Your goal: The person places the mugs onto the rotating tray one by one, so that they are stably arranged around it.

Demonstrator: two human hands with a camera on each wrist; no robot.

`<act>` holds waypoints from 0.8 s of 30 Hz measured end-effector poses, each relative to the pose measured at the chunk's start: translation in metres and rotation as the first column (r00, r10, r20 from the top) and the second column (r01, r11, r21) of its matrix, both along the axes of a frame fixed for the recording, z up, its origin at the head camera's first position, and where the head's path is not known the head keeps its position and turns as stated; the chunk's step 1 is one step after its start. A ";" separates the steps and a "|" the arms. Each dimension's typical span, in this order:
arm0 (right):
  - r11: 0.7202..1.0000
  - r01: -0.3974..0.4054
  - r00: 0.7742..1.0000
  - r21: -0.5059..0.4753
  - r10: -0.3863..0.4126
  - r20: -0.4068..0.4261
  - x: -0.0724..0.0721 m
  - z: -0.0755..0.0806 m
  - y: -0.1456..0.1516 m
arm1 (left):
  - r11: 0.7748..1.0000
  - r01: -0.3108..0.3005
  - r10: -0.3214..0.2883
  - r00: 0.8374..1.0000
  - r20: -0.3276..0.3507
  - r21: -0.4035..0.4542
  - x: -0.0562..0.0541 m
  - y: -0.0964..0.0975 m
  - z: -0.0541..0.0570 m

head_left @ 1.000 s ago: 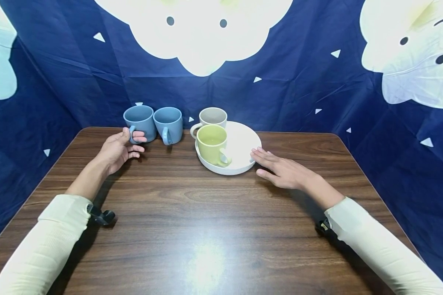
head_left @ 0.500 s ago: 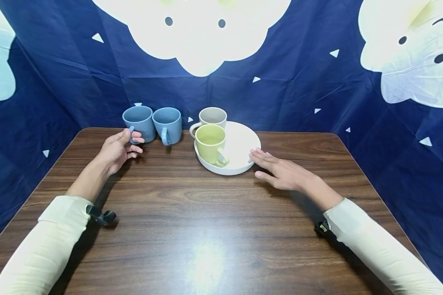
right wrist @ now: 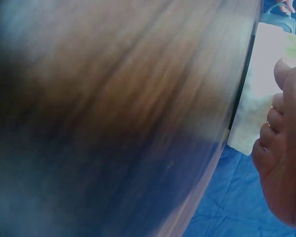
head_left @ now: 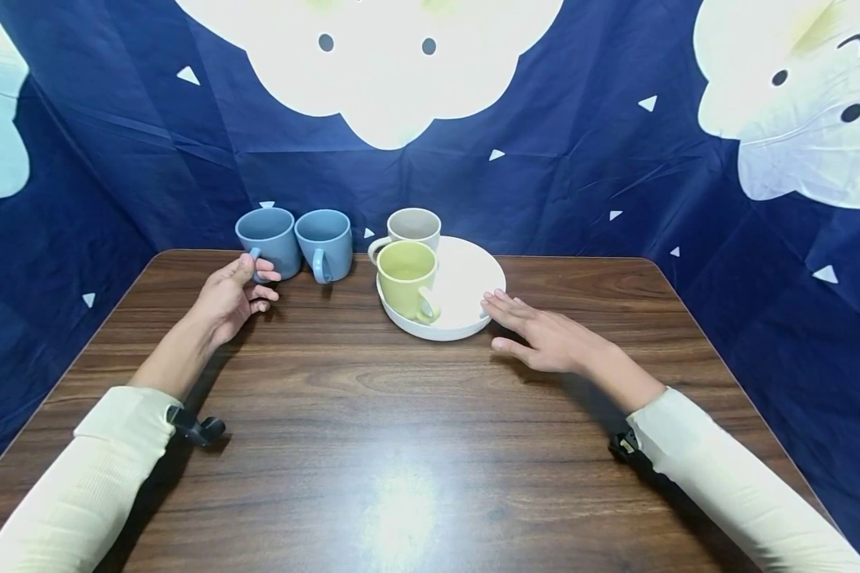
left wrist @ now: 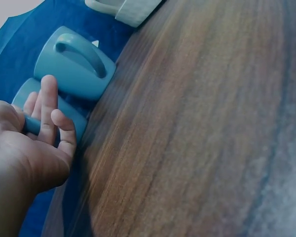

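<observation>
At the back left, my left hand (head_left: 225, 301) pinches the handle of the left blue mug (head_left: 275, 243) between thumb and fingers. In the left wrist view the thumb (left wrist: 10, 116) lies on that handle, and the other fingers spread loosely. A second blue mug (head_left: 333, 247) stands upright right beside it, handle toward me. My right hand (head_left: 552, 338) has straight fingers, its fingertips at the right rim of a round white tray (head_left: 473, 278). On the tray's left side are a green mug (head_left: 404, 278) and, behind it, a grey mug (head_left: 419, 227).
The wooden table (head_left: 416, 414) reaches back to a dark blue cloth (head_left: 580, 207) with white cloud prints. Both mug pairs stand near the table's back edge. A small black device (head_left: 195, 426) sits at the left cuff, another (head_left: 623, 446) at the right.
Both hands keep nearly the same place and pose, the left still on the mug handle. The green mug's handle appears slightly further left, and the whole view has drifted a little.
</observation>
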State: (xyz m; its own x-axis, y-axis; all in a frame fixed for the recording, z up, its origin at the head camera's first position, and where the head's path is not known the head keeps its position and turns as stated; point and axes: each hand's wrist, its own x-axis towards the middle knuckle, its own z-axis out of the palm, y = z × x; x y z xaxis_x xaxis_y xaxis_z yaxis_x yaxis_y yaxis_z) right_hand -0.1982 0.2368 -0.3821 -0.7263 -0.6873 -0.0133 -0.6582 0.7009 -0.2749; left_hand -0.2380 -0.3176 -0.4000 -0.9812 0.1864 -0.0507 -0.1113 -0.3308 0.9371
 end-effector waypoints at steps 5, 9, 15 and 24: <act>1.000 -0.011 1.000 0.005 0.011 -0.006 0.003 0.001 -0.002 | 1.000 -0.006 0.006 1.000 0.011 -0.010 0.001 0.001 -0.001; 1.000 -0.022 1.000 0.002 0.022 -0.007 0.005 0.002 -0.004 | 1.000 -0.016 0.016 1.000 0.015 -0.020 0.002 0.002 -0.001; 1.000 -0.023 1.000 0.008 0.023 -0.018 0.009 0.004 -0.007 | 0.999 -0.030 0.030 1.000 0.002 0.015 0.005 0.004 -0.001; 0.999 -0.035 0.999 0.002 0.035 -0.019 0.010 0.002 -0.007 | 0.996 -0.045 0.047 0.998 -0.031 0.081 0.008 0.004 -0.004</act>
